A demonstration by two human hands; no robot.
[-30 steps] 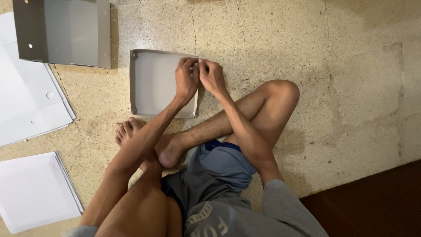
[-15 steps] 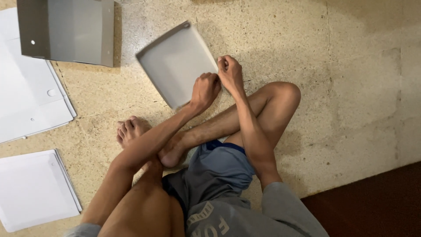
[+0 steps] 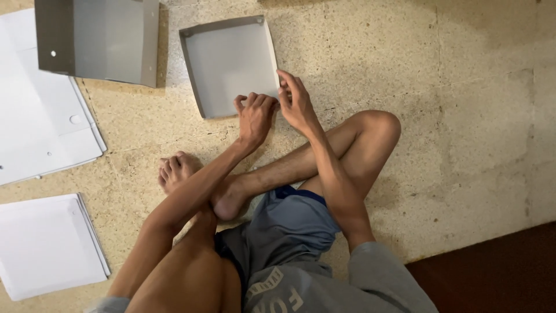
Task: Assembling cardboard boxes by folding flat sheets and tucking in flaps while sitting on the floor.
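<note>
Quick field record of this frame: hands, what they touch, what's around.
setting: person seated cross-legged on speckled stone floor
left hand: fingers curled on near edge of shallow grey tray
right hand: fingers spread on the tray's near right corner
tray state: open side up, empty, flat on floor, slightly rotated
further tray: grey, upper left, untouched
flat white sheets: stack at left edge
lower stack: white sheets, bottom left
</note>
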